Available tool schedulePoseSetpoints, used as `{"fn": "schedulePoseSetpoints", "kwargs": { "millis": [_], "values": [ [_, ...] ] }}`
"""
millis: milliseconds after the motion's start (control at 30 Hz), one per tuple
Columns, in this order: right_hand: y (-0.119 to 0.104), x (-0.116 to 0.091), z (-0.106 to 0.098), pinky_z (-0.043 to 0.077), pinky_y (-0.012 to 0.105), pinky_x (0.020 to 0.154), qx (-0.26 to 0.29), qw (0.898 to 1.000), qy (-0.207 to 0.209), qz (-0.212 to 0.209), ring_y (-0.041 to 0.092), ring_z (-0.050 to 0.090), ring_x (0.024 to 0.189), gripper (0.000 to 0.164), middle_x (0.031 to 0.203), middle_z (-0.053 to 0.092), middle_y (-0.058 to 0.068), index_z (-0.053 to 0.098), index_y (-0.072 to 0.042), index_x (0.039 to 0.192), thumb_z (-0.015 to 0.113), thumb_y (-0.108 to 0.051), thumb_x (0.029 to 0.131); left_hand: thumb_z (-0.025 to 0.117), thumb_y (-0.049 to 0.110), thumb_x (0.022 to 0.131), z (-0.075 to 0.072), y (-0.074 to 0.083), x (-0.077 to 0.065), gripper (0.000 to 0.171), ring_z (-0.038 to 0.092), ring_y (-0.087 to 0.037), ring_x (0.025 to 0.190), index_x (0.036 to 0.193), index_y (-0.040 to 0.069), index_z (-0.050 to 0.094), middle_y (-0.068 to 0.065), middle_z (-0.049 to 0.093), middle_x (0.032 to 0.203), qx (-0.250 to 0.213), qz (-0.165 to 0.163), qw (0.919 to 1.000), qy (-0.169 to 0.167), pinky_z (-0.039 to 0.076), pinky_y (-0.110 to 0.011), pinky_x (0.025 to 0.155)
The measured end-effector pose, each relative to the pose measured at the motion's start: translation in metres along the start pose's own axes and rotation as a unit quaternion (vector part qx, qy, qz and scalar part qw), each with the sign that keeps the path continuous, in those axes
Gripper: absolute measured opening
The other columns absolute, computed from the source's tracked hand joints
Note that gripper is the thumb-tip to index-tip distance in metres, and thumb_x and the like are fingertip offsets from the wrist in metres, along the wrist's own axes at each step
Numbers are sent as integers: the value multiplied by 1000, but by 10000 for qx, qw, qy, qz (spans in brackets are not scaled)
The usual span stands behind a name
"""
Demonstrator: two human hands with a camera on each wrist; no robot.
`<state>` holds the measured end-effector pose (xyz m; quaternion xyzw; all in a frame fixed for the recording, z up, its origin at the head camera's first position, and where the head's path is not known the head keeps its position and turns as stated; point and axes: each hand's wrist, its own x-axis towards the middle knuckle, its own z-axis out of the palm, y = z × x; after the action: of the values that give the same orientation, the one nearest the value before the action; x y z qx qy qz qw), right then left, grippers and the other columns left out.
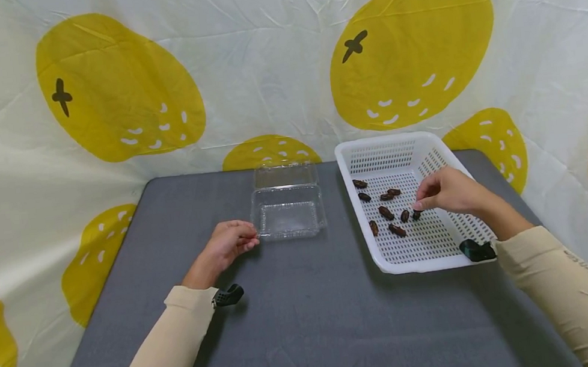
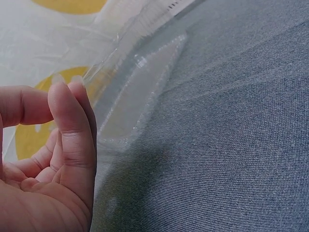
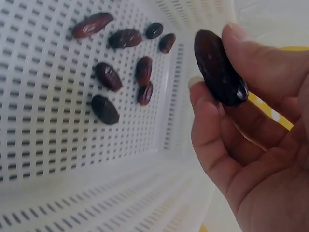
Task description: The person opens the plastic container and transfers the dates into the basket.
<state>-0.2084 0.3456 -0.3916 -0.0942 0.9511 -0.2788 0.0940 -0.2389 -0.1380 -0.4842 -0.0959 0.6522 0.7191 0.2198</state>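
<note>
In the head view, my left hand (image 1: 231, 240) is at the front left corner of a clear plastic clamshell box (image 1: 289, 215), its thumb and forefinger pinching the rim. The box stands with its lid (image 1: 285, 176) raised at the back, and no contents show in it. My right hand (image 1: 447, 191) reaches over a white perforated basket (image 1: 417, 264). Between its thumb and fingers it holds a dark, glossy date (image 3: 218, 67), plain in the right wrist view. Several other brown dates (image 1: 386, 213) lie scattered on the basket floor, mostly in its left half.
A grey cloth (image 1: 310, 327) covers the table. Behind and beside it hangs a white sheet (image 1: 265, 78) printed with yellow fruit. The basket's raised walls surround the dates, and a gap of table separates the basket from the plastic box.
</note>
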Motion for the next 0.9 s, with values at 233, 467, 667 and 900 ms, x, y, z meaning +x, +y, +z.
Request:
{"fn": "schedulePoseSetpoints", "kwargs": {
  "millis": [233,467,667,900],
  "values": [
    [14,2,-3,48,31,71,-22,9991,-420,88,21,58,78,14,79,72,3,76,-7,87,84,-18,88,59,-3,98,0,1,-2,21,68,-8,62,118,-12,56,-1,69,75,33,9,10000,20,57,-18,58],
    [25,7,-7,49,32,75,99,9978,-587,301,21,60,82,18,83,73,4,77,-6,90,83,-23,89,59,-4,98,-1,1,-2,25,68,-8,62,120,-14,54,-1,69,74,50,60,10000,-35,56,-18,58],
    [35,16,-7,53,32,74,118,9931,-1044,521,21,59,83,19,82,70,4,76,-3,93,81,-22,91,59,-3,98,-2,2,-1,26,68,-8,62,121,-15,54,-1,68,75,83,82,9999,-24,56,-17,58],
    [47,23,1,57,31,73,266,9845,-1578,719,18,61,79,16,78,70,1,77,-1,93,80,-17,92,59,-2,99,-2,2,-3,27,69,-9,63,122,-15,54,-4,69,79,249,81,9996,-82,58,-18,60]
  ]
}}
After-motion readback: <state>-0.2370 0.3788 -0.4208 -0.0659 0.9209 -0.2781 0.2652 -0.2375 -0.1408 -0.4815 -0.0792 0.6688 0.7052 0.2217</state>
